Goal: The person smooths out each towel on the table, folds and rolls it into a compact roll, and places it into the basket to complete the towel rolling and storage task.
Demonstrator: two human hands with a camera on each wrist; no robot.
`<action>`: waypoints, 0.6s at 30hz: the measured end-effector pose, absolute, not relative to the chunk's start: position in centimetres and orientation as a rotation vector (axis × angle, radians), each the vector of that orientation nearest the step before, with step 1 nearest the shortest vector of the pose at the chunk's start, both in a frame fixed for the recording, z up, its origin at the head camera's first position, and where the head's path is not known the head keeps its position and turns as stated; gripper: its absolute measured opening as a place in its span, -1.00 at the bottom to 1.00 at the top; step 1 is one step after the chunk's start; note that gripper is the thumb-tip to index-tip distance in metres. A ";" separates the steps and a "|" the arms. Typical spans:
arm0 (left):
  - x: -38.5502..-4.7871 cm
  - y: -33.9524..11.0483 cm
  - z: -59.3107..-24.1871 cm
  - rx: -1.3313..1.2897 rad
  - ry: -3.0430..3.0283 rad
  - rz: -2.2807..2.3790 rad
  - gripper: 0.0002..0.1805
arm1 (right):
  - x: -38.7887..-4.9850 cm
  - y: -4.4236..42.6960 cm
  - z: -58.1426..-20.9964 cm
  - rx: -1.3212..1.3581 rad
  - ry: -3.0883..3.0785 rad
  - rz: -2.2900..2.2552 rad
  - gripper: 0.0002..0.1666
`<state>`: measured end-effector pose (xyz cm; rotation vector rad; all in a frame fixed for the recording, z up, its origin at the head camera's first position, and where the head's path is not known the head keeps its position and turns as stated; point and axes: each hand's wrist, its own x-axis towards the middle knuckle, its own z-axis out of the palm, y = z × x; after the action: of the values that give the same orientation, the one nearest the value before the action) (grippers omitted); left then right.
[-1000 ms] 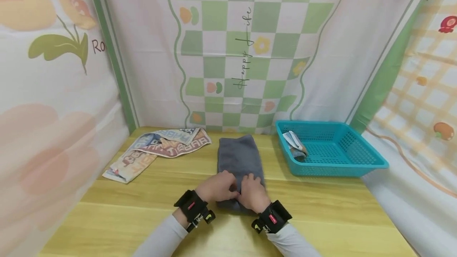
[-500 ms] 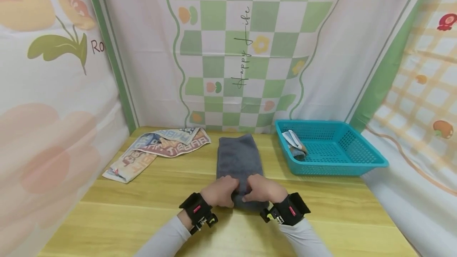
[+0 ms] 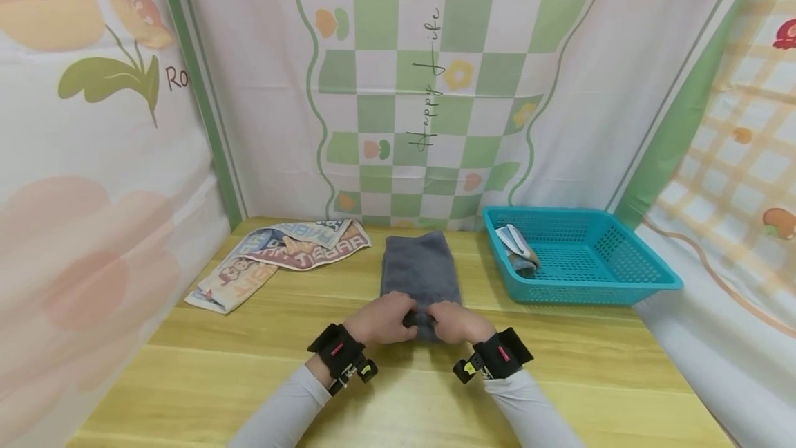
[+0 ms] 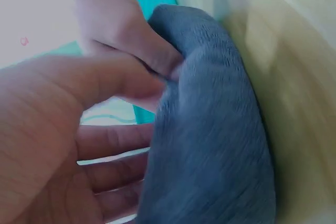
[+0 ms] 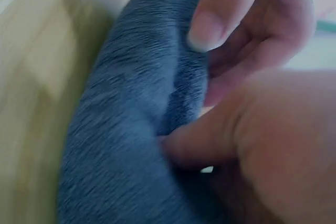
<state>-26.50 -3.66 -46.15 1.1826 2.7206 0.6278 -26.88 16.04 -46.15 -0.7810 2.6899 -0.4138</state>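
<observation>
A grey towel [image 3: 419, 265] lies folded on the table, its near edge raised into a thick fold. My left hand [image 3: 387, 318] pinches that edge on the left, thumb toward me and fingers behind. Close beside it, my right hand [image 3: 457, 322] grips the same edge on the right. In the left wrist view the towel [image 4: 210, 129] bulges between the hands and the wooden surface. The right wrist view shows the right thumb pressed into the towel [image 5: 121, 129]; the right fingertips are hidden.
Patterned cloths [image 3: 242, 278] lie loosely overlapped at the back left of the wooden table [image 3: 410, 399]. A turquoise basket [image 3: 578, 292] stands at the back right with a folded patterned cloth [image 3: 519, 251] against its left side. Printed curtains hang behind and on both sides.
The near end of the grey towel has moved away from me, making it look shorter. Both hands moved slightly forward with it, after the right hand had shifted rightward along the edge.
</observation>
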 end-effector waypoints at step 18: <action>-28.6 -4.5 -48.0 1.237 2.618 0.651 -0.70 | -25.0 15.2 -44.2 -0.988 2.893 -0.463 -0.80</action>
<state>-28.60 -4.50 -48.01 1.2367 2.6184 0.6506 -24.98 15.23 -44.20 -0.9883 2.8932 -0.4627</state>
